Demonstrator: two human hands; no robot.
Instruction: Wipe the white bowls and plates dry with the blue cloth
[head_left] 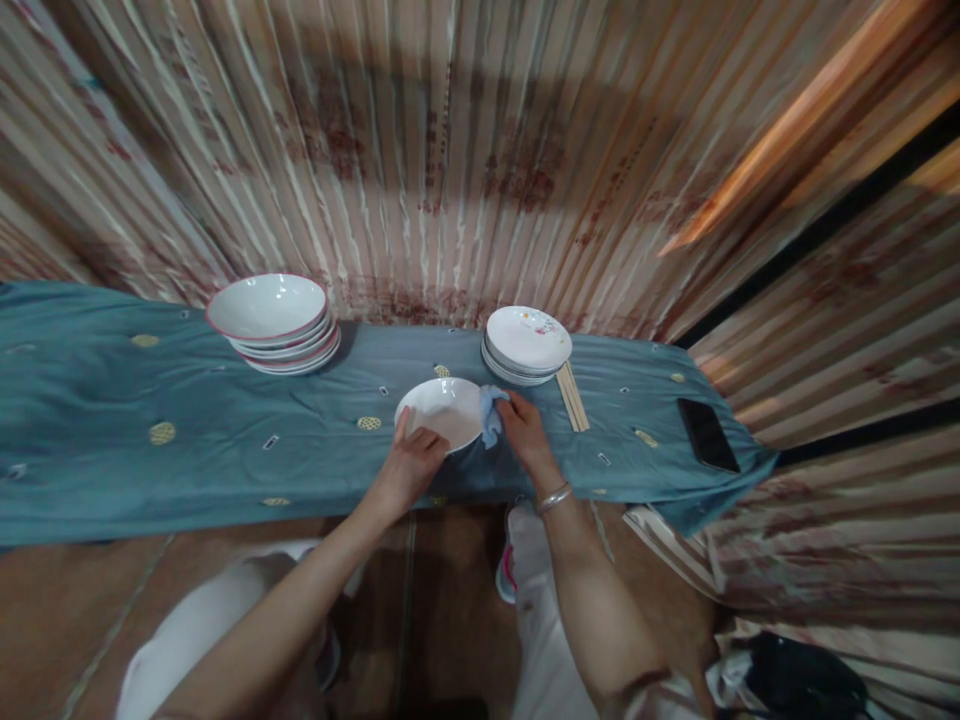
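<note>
A white plate (450, 402) with a shallow hollow is at the front middle of the cloth-covered table. My left hand (415, 452) grips its near-left rim, the thumb over the edge and the other fingers bent at the near side. At the plate's right rim, my right hand (525, 425) pinches a crumpled light-blue cloth (491, 413) that touches the edge. A silver bangle (556, 498) circles my right wrist. Just behind the right hand stands a stack of white plates (525, 338), the top one printed with small flowers.
White bowls with red rims (271, 312) are stacked at the back left. Wooden chopsticks (573, 398) lie beside the plate stack. A black phone (707, 434) rests near the right end of the teal tablecloth (217, 450). A pleated curtain (405, 170) hangs close behind the table.
</note>
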